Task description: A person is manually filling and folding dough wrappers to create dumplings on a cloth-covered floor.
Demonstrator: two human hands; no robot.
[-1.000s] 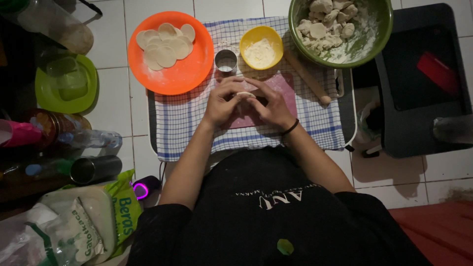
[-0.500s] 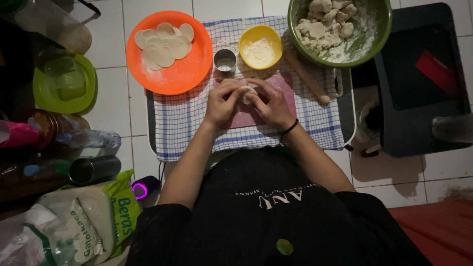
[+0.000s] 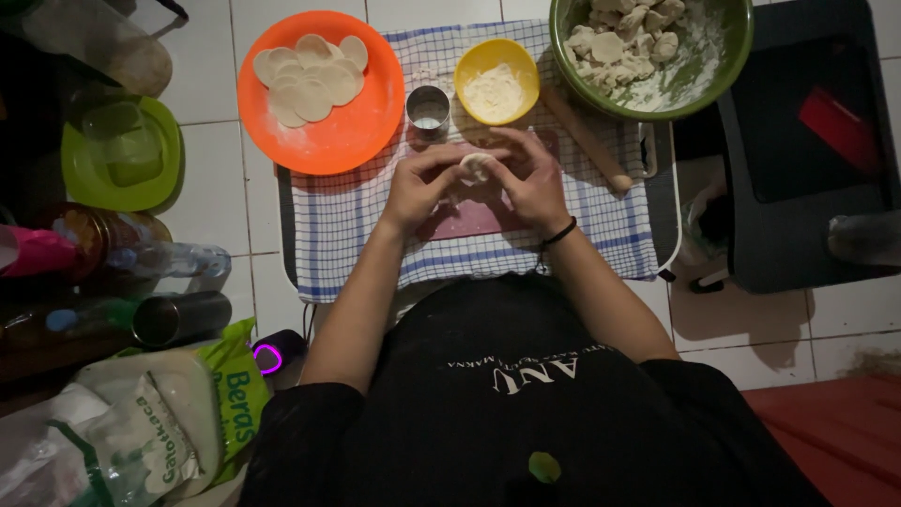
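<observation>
Closest to the camera, the left hand [image 3: 422, 188] and the right hand [image 3: 537, 180] meet over a pink rectangular board [image 3: 474, 216], fingertips of both pinched narrowly around a small pale round of dough [image 3: 476, 167] held just above the board, so anything that drops would land on it. The board lies on a blue-and-white checked cloth [image 3: 347, 225] spread over a dark tray, which gives it a soft bed on the white tiled floor [image 3: 216, 178].

Just beyond the hands stand a small steel ring cutter [image 3: 428, 106] and a yellow round bowl of white flour [image 3: 496, 81] (both within easy reach). A wooden rolling pin [image 3: 587, 139] lies slanted to the right of them. Farther left, an orange round plate [image 3: 324, 94] carries a pile of flat cut dough discs [image 3: 310, 75]; farthest right, a green round bowl [image 3: 723, 66] holds floured dough lumps [image 3: 624, 42].
</observation>
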